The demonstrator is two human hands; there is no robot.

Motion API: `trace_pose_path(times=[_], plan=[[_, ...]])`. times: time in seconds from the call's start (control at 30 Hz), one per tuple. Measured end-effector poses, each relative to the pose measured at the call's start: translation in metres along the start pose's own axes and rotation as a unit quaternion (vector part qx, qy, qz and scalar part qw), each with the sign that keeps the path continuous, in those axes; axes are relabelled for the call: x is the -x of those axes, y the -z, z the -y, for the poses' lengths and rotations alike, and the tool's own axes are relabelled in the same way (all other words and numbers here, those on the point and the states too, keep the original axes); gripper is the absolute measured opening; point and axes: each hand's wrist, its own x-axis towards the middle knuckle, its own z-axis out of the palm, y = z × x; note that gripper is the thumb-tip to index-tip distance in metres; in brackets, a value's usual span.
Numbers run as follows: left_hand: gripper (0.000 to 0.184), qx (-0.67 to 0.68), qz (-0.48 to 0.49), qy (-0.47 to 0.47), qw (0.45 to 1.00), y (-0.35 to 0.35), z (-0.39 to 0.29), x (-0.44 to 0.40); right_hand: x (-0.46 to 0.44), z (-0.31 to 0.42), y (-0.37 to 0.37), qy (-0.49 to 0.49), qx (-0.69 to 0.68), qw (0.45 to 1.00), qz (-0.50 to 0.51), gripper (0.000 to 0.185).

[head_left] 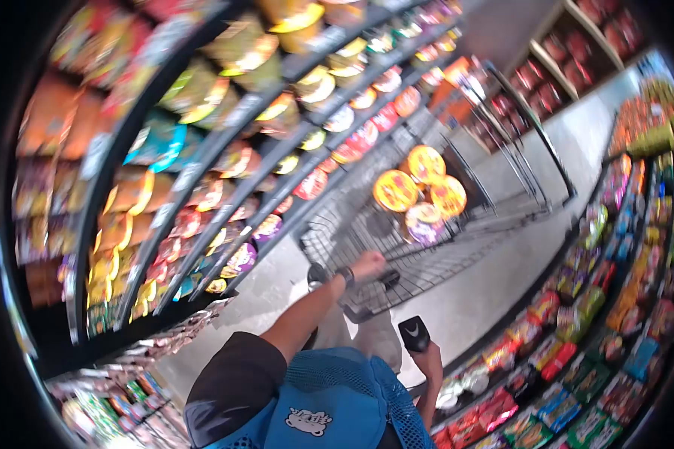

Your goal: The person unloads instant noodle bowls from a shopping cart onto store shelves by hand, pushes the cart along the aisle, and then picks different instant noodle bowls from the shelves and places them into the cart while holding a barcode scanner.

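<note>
My left hand [368,266], with a dark band on its wrist, is closed at the near end of a wire shopping cart [419,273] and appears to grip its rim. Inside the cart lie several round-lidded tubs, among them a yellow-lidded tub [395,191] and a white-and-purple tub [424,224]. Lower down, my right hand [428,361] is wrapped round a black handheld device [413,334] with a pale curved mark. My fingers there are partly hidden.
Shelves [180,179] of bright packets and round tubs rise on the left. Another stocked shelf [562,329] curves along the right. A wooden rack [569,52] with red packs stands at the back. Grey floor [494,277] runs between the shelves, around the cart.
</note>
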Motion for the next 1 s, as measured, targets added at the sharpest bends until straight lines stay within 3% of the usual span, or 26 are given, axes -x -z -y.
trace_pose_path(times=[0.03, 0.07, 0.23, 0.27, 0.37, 0.43, 0.5, 0.57, 0.63, 0.7, 0.77, 0.83, 0.87, 0.97, 1.0], plan=[[0.009, -0.03, 0.015, -0.027, 0.999, 0.002, 0.001, 0.021, -0.003, 0.012, -0.005, 0.023, -0.026, 0.999, 0.0, 0.03], [0.009, 0.032, 0.0, -0.014, 0.999, -0.001, -0.021, 0.057, -0.005, 0.029, -0.01, 0.035, -0.027, 0.999, 0.0, 0.028], [0.008, 0.106, 0.026, -0.221, 0.969, 0.057, -0.05, 0.182, -0.005, 0.121, -0.053, 0.099, -0.02, 0.995, 0.019, 0.023], [0.007, 0.054, -0.009, -0.237, 0.97, 0.076, -0.066, 0.212, -0.007, 0.133, -0.069, 0.154, -0.022, 0.988, 0.019, 0.022], [0.013, -0.041, -0.178, -0.333, 0.925, 0.126, -0.135, 0.328, -0.004, 0.173, -0.107, 0.186, 0.014, 0.98, 0.073, 0.021], [0.011, -0.036, -0.29, -0.377, 0.879, 0.167, -0.16, 0.383, -0.009, 0.181, -0.134, 0.248, 0.017, 0.963, 0.105, 0.034], [0.005, -0.133, -0.405, -0.516, 0.743, 0.209, -0.19, 0.458, -0.012, 0.19, -0.164, 0.241, 0.066, 0.957, 0.147, 0.028], [0.003, -0.057, -0.514, -0.584, 0.625, 0.22, -0.239, 0.542, 0.011, 0.234, -0.185, 0.24, 0.136, 0.946, 0.168, 0.032], [0.006, -0.121, -0.621, -0.628, 0.453, 0.264, -0.261, 0.595, 0.021, 0.25, -0.206, 0.275, 0.163, 0.93, 0.18, 0.036], [0.026, -0.086, -0.658, -0.651, 0.369, 0.295, -0.292, 0.633, 0.009, 0.247, -0.23, 0.348, 0.149, 0.907, 0.182, 0.038], [0.066, -0.134, -0.722, -0.598, 0.32, 0.328, -0.318, 0.656, 0.027, 0.271, -0.24, 0.34, 0.17, 0.908, 0.178, 0.039], [0.097, -0.188, -0.759, -0.536, 0.318, 0.347, -0.334, 0.669, 0.033, 0.283, -0.247, 0.35, 0.206, 0.899, 0.162, 0.041], [0.108, -0.176, -0.756, -0.526, 0.347, 0.352, -0.341, 0.673, 0.042, 0.294, -0.247, 0.336, 0.208, 0.904, 0.163, 0.039], [0.095, -0.155, -0.729, -0.496, 0.445, 0.362, -0.357, 0.686, 0.06, 0.304, -0.245, 0.336, 0.238, 0.906, 0.097, 0.038], [0.09, -0.162, -0.727, -0.496, 0.446, 0.373, -0.357, 0.684, 0.052, 0.295, -0.246, 0.349, 0.251, 0.897, 0.106, 0.035]])
